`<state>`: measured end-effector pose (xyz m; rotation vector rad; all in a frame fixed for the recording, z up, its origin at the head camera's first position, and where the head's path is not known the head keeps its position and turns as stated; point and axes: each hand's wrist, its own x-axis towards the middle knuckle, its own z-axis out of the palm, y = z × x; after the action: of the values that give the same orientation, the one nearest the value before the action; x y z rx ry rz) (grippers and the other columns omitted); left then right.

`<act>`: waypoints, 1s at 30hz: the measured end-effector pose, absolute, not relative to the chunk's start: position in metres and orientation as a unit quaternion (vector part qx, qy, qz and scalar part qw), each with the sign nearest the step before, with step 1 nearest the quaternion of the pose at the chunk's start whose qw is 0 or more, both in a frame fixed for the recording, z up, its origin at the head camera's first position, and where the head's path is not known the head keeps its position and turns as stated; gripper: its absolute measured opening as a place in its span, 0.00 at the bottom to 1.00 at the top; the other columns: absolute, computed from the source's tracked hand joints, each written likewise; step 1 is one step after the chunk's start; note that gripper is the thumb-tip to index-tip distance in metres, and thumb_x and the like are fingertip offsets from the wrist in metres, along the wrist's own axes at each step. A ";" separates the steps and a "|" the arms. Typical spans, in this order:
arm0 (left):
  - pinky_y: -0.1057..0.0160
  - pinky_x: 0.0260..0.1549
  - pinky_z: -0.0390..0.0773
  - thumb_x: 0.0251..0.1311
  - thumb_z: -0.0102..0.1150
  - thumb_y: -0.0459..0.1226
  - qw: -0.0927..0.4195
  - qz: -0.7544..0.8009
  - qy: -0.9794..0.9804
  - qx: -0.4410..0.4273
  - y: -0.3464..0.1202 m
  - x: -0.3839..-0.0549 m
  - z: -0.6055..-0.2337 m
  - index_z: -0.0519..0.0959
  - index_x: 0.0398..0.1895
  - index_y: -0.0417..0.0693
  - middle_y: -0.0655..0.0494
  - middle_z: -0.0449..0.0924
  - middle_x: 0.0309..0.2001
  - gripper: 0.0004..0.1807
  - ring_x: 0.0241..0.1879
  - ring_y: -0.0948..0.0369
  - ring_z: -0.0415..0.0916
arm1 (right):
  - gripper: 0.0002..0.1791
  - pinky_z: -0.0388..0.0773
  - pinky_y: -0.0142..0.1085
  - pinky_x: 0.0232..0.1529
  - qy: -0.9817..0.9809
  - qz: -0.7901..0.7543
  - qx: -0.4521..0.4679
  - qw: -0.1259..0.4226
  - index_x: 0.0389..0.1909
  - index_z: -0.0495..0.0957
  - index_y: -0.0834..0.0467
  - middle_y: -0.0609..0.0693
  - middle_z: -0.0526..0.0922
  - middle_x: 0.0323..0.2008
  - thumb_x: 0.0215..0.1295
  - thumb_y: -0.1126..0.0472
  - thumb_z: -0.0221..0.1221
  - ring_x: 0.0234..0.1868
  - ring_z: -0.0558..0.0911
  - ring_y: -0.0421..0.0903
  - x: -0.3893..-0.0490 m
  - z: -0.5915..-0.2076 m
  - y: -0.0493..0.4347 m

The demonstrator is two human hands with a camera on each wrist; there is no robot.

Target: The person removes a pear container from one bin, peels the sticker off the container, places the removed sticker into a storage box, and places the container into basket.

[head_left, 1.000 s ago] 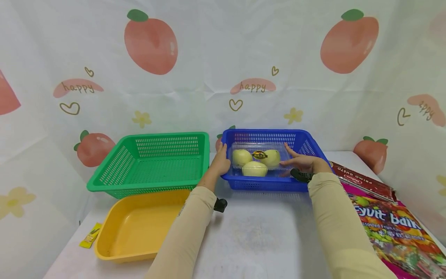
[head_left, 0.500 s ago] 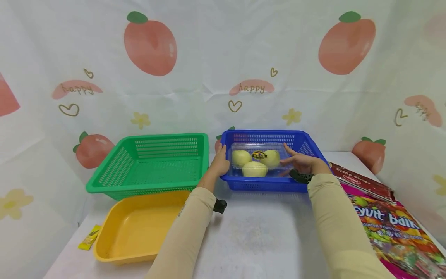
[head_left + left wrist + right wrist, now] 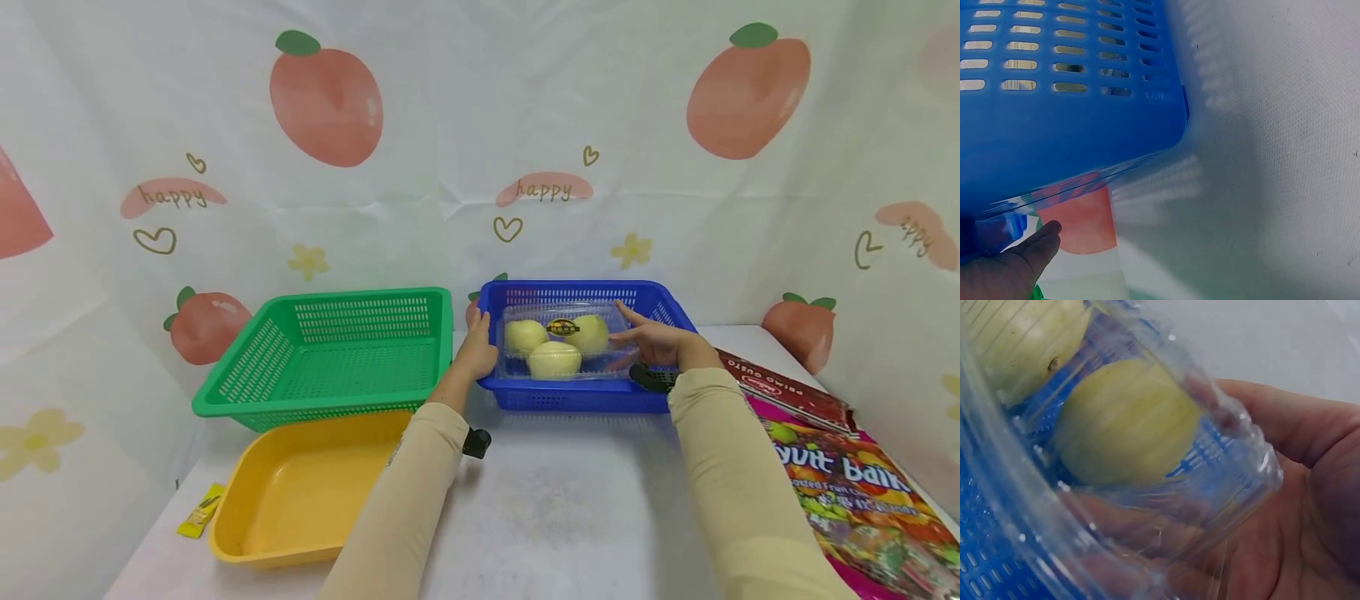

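A clear plastic fruit box point(image 3: 626, 367) with a black-and-gold label holds three pale yellow-green round fruits point(image 3: 555, 360). It sits tilted in the blue plastic basket point(image 3: 585, 397), its right end higher. My right hand point(image 3: 656, 343) grips that right end. In the right wrist view the thumb lies along one side of the box and the fingers point(image 3: 1147, 531) show through the plastic beneath it. My left hand point(image 3: 477, 354) holds the basket's left rim, and part of it also shows below the basket wall point(image 3: 1072, 131) in the left wrist view.
Left of the blue basket stands a green basket point(image 3: 322, 406), with a yellow tray point(image 3: 300, 508) in front. A small yellow packet point(image 3: 201, 511) lies beside the tray. A red wafer pack point(image 3: 795, 392) and a fruit candy bag point(image 3: 862, 500) lie at the right. A printed cloth hangs behind.
The right end of the fruit box has risen and the box has shifted slightly right with my right hand. My left hand stays at the basket rim.
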<state>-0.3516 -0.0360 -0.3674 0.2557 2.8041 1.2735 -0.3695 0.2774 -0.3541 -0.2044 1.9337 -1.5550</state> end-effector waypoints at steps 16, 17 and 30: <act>0.53 0.70 0.52 0.58 0.37 0.24 0.022 0.398 0.913 0.094 -0.035 -0.353 -0.368 0.43 0.73 0.39 0.45 0.33 0.75 0.37 0.73 0.48 0.40 | 0.47 0.77 0.50 0.51 0.740 -0.597 -0.094 0.296 0.66 0.13 0.35 0.58 0.15 0.70 0.72 0.64 0.43 0.53 0.78 0.62 -0.365 -0.341 0.281; 0.53 0.70 0.52 0.58 0.37 0.24 0.022 0.397 0.913 0.093 -0.036 -0.353 -0.368 0.43 0.73 0.39 0.45 0.33 0.75 0.37 0.73 0.48 0.40 | 0.47 0.77 0.51 0.52 0.739 -0.598 -0.094 0.297 0.66 0.13 0.35 0.58 0.15 0.70 0.72 0.64 0.43 0.52 0.79 0.61 -0.365 -0.341 0.281; 0.53 0.70 0.53 0.57 0.37 0.23 0.016 0.392 0.915 0.092 -0.038 -0.354 -0.368 0.44 0.72 0.37 0.43 0.34 0.75 0.37 0.73 0.48 0.42 | 0.46 0.79 0.49 0.48 0.740 -0.602 -0.093 0.284 0.67 0.15 0.35 0.69 0.30 0.71 0.72 0.64 0.42 0.47 0.83 0.57 -0.367 -0.331 0.282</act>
<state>-0.3539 -0.0383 -0.3679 0.2864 2.8459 1.2195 -0.3673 0.2817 -0.3313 -0.2490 1.9808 -1.6110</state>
